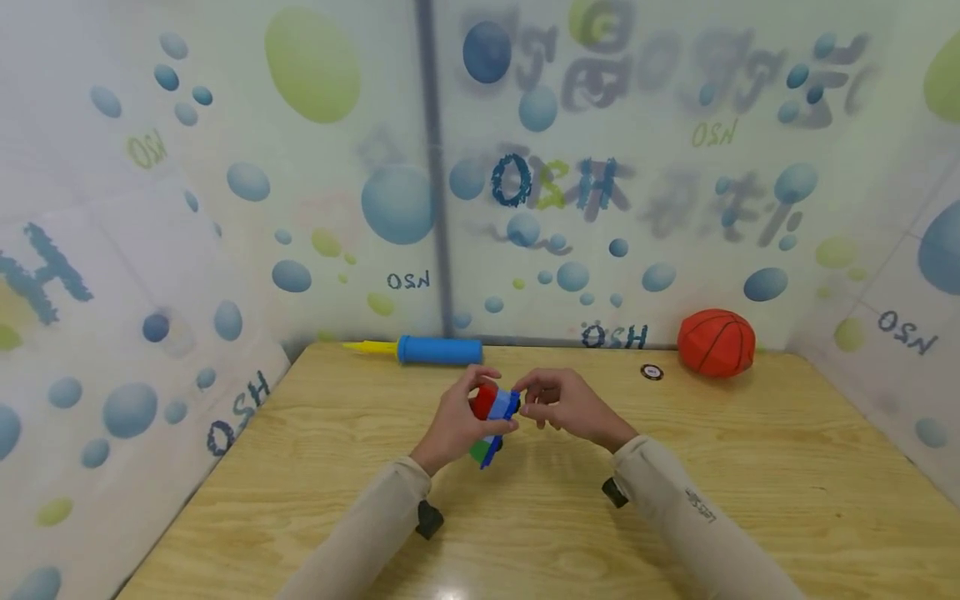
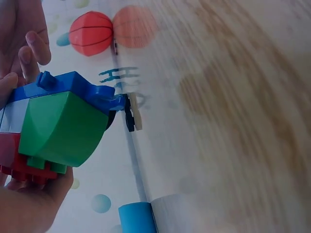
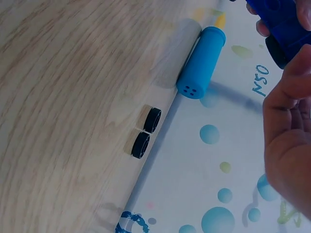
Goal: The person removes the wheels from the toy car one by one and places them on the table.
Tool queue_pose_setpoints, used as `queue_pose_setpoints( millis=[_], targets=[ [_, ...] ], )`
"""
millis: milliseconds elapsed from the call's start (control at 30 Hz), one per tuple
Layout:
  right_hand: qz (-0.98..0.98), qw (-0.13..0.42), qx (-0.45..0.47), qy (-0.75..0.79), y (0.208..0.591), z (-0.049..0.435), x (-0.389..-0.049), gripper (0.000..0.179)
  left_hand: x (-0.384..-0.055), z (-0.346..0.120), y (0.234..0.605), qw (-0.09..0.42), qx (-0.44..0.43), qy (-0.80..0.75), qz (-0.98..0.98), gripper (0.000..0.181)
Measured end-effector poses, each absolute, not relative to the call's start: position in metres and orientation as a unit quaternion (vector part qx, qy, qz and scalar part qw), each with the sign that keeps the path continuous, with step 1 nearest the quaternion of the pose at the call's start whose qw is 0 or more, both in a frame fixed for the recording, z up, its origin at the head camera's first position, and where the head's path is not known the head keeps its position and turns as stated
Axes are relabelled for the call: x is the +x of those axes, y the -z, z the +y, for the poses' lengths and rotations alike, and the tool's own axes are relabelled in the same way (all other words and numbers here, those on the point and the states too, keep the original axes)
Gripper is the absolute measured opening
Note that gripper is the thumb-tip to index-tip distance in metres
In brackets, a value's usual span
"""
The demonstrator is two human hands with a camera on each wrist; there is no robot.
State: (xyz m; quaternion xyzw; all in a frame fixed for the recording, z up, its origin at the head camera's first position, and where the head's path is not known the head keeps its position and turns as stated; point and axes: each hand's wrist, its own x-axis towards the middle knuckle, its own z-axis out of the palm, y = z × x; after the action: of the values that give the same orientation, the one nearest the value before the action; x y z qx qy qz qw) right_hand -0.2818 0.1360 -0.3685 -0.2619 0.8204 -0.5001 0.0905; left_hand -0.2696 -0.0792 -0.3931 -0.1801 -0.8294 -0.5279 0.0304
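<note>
My left hand [image 1: 456,421] grips a toy block car [image 1: 501,406] above the table, with thumb and fingers around its sides. It has a blue base, a green curved block [image 2: 63,128], red and pale blocks, and black wheels. The base is tilted toward my right hand [image 1: 566,404]. There, the right thumb and index finger pinch the car's far end by a black wheel; the exact contact is partly hidden. In the right wrist view, the curled right hand [image 3: 291,131] lies beside the blue base [image 3: 286,24]. Two loose black wheels [image 3: 152,120] stand on the table beyond.
A blue hand pump [image 1: 438,350] with a yellow nozzle lies at the table's back edge. Toward the back right are a red basketball-patterned ball [image 1: 716,343] and a round black-and-white chip [image 1: 652,372]. Printed panels [image 1: 397,275] enclose the wooden table [image 1: 315,467].
</note>
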Motion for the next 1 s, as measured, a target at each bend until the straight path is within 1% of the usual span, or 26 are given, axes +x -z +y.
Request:
queue_pose_setpoints(
  millis=[200, 400, 533, 633, 733, 800, 867, 933, 1000],
  targets=[
    [0.816, 0.085, -0.269, 0.504, 0.367, 0.135, -0.279, 0.026, -0.268, -0.075, 0.389, 0.051, -0.206, 0.511, -0.833, 0.062],
    [0.815, 0.053, -0.290, 0.498, 0.371, 0.131, -0.277, 0.022, -0.267, -0.074, 0.391, 0.047, -0.212, 0.507, -0.834, 0.063],
    [0.817, 0.035, -0.295, 0.494, 0.372, 0.128, -0.274, 0.020, -0.265, -0.074, 0.394, 0.058, -0.214, 0.508, -0.833, 0.064],
    [0.829, 0.011, -0.295, 0.476, 0.372, 0.127, -0.271, 0.019, -0.264, -0.074, 0.395, 0.062, -0.211, 0.519, -0.826, 0.062],
    [0.849, -0.035, -0.313, 0.424, 0.370, 0.126, -0.268, 0.019, -0.265, -0.076, 0.399, 0.054, -0.190, 0.534, -0.822, 0.061],
    [0.860, -0.074, -0.331, 0.382, 0.369, 0.126, -0.266, 0.020, -0.266, -0.079, 0.400, 0.038, -0.164, 0.550, -0.818, 0.060],
    [0.865, -0.118, -0.350, 0.339, 0.368, 0.125, -0.264, 0.021, -0.266, -0.084, 0.402, 0.007, -0.137, 0.577, -0.805, 0.055],
    [0.865, -0.155, -0.362, 0.312, 0.369, 0.125, -0.263, 0.022, -0.267, -0.089, 0.403, -0.042, -0.106, 0.614, -0.781, 0.046],
    [0.859, -0.192, -0.373, 0.293, 0.370, 0.125, -0.261, 0.023, -0.268, -0.092, 0.402, -0.105, -0.090, 0.657, -0.741, 0.044]
  ],
)
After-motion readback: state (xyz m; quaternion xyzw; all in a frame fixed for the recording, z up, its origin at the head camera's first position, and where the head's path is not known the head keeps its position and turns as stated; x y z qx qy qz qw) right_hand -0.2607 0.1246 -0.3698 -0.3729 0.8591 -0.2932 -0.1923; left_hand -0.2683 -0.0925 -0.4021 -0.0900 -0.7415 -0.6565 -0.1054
